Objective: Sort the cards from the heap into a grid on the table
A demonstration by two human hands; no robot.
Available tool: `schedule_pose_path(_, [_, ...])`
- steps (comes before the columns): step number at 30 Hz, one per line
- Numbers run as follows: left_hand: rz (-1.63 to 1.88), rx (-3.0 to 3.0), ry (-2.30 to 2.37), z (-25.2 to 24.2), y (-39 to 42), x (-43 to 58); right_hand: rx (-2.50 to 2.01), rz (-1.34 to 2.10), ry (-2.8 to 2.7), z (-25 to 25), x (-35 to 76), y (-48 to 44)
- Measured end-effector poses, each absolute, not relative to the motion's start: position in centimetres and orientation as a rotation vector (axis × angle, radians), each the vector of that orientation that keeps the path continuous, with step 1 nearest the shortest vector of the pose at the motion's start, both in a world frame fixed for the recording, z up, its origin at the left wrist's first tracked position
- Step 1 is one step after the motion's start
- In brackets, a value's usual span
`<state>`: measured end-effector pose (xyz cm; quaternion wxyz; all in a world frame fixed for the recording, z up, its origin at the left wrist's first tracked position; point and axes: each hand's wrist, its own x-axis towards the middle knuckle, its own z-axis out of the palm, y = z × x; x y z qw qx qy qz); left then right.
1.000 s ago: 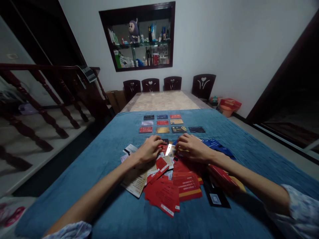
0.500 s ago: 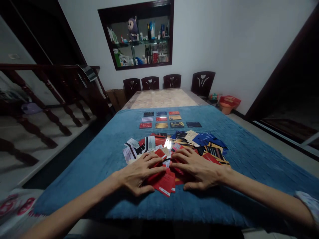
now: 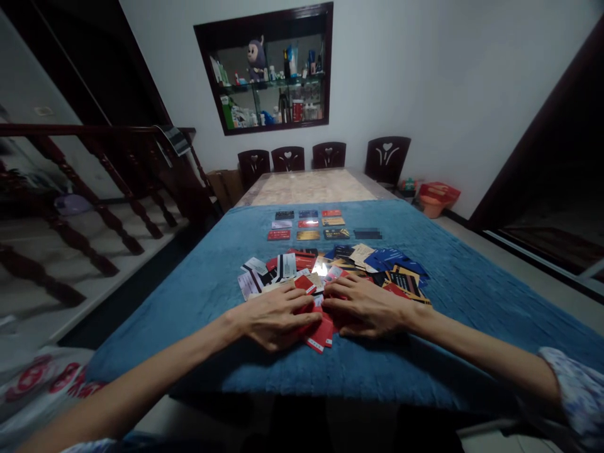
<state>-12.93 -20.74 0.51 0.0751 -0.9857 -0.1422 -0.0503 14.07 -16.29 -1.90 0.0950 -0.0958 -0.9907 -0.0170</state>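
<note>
Both of my hands rest palm down on a spread heap of bank-style cards. My left hand [image 3: 278,314] lies over its near left side with fingers stretched out, covering part of the red cards [image 3: 321,332]. From the other side, my right hand [image 3: 365,307] lies flat over more red cards, its fingertips close to the left ones. White cards with dark stripes [image 3: 285,267] lie beyond my left hand. Blue cards [image 3: 391,259] and black-and-gold cards [image 3: 406,281] spread beyond the right. What lies under my palms is hidden.
Past the heap, several cards lie in rows, among them a gold card [image 3: 308,235] and a red card [image 3: 278,234]. A blue cloth [image 3: 189,296] covers the near part of the stone-topped table [image 3: 311,185]. Chairs [image 3: 387,156] stand behind; a plastic bag [image 3: 42,390] is at lower left.
My hands have drawn slightly closer together over the red cards, thumbs moving inward. The camera view has shifted a little. The rows of cards stay put.
</note>
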Motion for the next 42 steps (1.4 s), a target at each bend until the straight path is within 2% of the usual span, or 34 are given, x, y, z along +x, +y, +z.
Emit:
schedule_pose_path(19, [-0.212, -2.772, -0.732, -2.2, -17.1, -14.4, -0.549, -0.354, -2.742, -4.6, 11.4, -12.4])
schedule_pose_path(35, [-0.512, -2.826, -1.384, -3.4, -12.3, -17.4, -0.803, -0.194, -2.783, -3.5, 7.1, -8.8])
schedule_pose_path(42, [-0.647, -2.672, -1.664, -4.1, -11.3, -18.5, -0.766, -0.176, -2.807, -3.4, 6.4, -7.8])
